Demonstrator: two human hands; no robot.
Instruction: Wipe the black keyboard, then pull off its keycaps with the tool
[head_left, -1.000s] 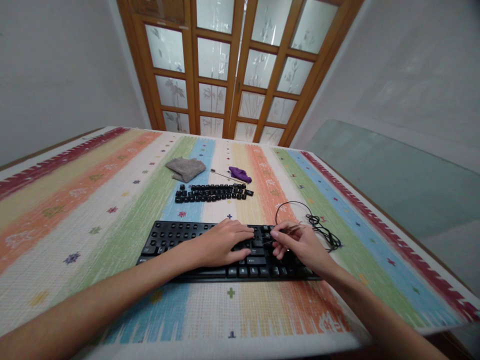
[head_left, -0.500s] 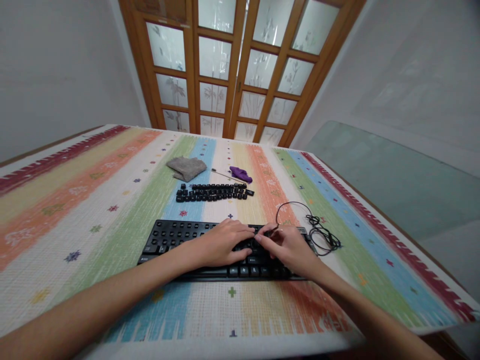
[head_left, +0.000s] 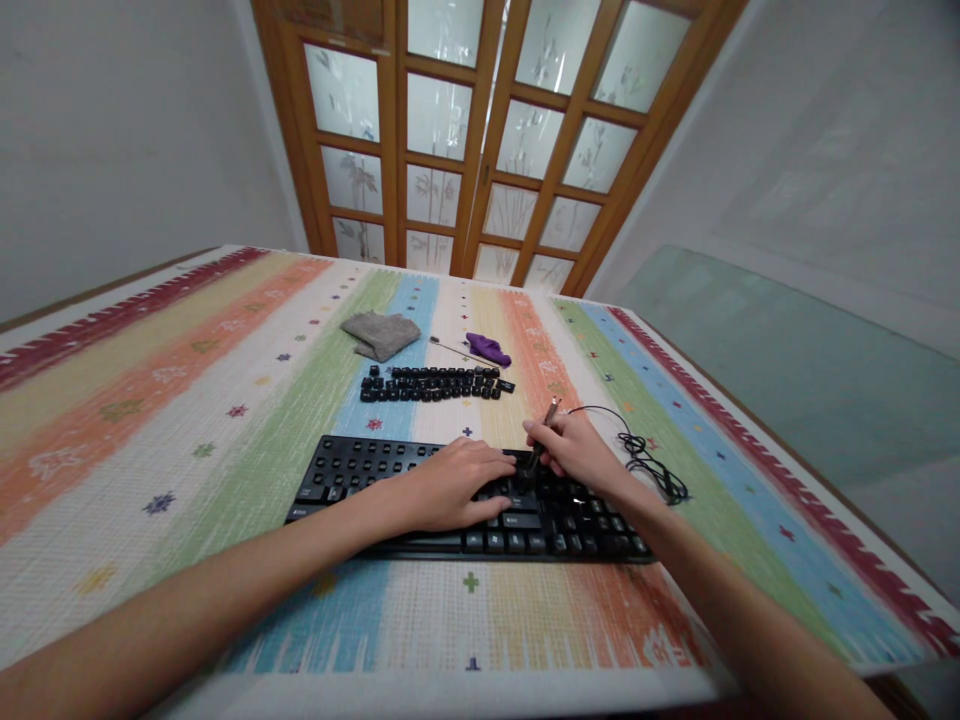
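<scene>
Head view: our left hand (head_left: 450,490) rests flat and open, steadying the black plastic keyboard (head_left: 465,497) on the striped tabletop (head_left: 187,420). Our right hand (head_left: 577,452) pinches a thin metal tool (head_left: 541,430) at a key. We judge removal partly done: pulled black keycaps (head_left: 435,383) lie beyond.

keyboard (head_left: 352,478) middle hidden under hands, forearms cut off by bottom edge
</scene>
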